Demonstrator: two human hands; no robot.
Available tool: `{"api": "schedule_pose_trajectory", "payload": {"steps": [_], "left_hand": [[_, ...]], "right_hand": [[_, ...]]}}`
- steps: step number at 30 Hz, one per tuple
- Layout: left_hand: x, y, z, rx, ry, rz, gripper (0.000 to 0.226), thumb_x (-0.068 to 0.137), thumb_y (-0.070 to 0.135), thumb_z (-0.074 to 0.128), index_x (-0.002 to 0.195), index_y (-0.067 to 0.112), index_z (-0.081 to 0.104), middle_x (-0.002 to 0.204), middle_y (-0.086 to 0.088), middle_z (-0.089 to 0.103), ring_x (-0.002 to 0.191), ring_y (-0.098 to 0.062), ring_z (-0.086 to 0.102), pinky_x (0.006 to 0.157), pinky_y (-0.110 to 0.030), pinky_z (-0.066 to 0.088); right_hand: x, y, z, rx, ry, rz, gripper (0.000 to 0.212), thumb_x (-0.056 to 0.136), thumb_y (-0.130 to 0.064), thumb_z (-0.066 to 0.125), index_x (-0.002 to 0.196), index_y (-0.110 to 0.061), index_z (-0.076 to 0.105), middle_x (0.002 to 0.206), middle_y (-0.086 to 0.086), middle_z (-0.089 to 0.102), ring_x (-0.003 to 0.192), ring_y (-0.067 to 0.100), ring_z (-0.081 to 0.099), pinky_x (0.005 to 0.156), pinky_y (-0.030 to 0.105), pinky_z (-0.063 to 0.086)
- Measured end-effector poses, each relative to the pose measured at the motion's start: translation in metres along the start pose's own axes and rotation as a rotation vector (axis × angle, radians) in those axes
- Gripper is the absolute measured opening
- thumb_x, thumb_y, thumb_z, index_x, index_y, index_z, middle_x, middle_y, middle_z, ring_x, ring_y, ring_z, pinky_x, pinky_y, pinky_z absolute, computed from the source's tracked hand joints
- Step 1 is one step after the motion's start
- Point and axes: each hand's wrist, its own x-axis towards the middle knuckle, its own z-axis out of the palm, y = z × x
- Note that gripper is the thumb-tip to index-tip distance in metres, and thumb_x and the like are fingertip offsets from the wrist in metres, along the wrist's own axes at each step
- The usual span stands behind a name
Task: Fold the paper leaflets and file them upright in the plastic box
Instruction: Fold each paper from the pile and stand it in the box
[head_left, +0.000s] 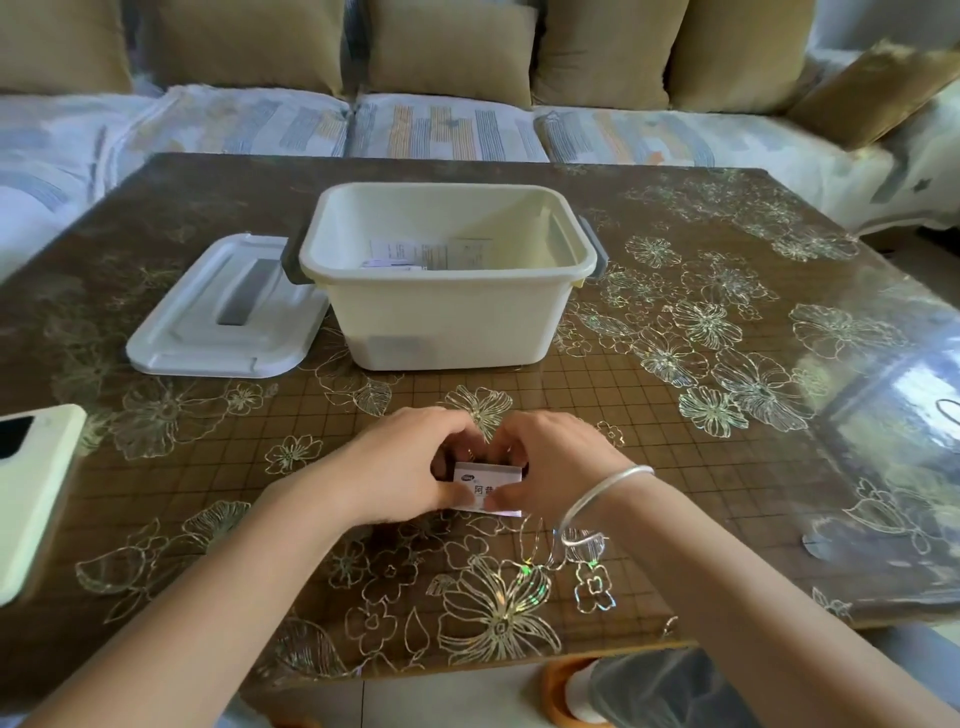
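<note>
head view: both hands meet over a small white leaflet lying on the table, the left hand and the right hand each with fingers curled down and pressed on its edges, thumbs on the printed face. beyond them stands the open cream plastic box, with what look like a few folded papers inside, though they are too faint to tell if they stand upright. its lid lies flat just left of it, touching the box's side.
</note>
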Motion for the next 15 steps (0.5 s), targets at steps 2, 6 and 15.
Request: {"api": "schedule_pose_trajectory", "payload": {"steps": [2, 6, 15], "left_hand": [[-0.001, -0.001, 0.0, -0.014, 0.042, 0.028, 0.024, 0.076, 0.038, 0.079, 0.095, 0.036, 0.065, 0.091, 0.021, 0.059, 0.084, 0.004, 0.054, 0.075, -0.024, 0.045], [-0.006, -0.003, -0.015, -0.046, 0.263, 0.089, 0.02, 0.078, 0.034, 0.079, 0.076, 0.04, 0.059, 0.08, 0.018, 0.056, 0.076, 0.0, 0.054, 0.065, -0.018, 0.037], [0.034, -0.005, -0.127, -0.027, 0.816, -0.039, 0.013, 0.091, 0.019, 0.062, 0.091, 0.027, 0.072, 0.091, 0.014, 0.068, 0.08, 0.0, 0.061, 0.071, -0.02, 0.048]], "right_hand": [[0.001, 0.0, -0.003, 0.029, 0.052, -0.042, 0.017, 0.078, -0.032, 0.075, 0.09, -0.024, 0.066, 0.092, -0.006, 0.062, 0.084, 0.014, 0.055, 0.066, 0.022, 0.04], [0.004, 0.001, -0.022, 0.1, 0.16, -0.137, 0.01, 0.076, -0.032, 0.076, 0.085, -0.029, 0.07, 0.073, -0.017, 0.055, 0.07, 0.003, 0.054, 0.067, 0.021, 0.046], [0.057, -0.006, -0.136, 0.199, 0.59, -0.244, 0.007, 0.079, -0.021, 0.075, 0.081, -0.022, 0.068, 0.073, -0.015, 0.062, 0.065, 0.005, 0.059, 0.066, 0.02, 0.05]]}}
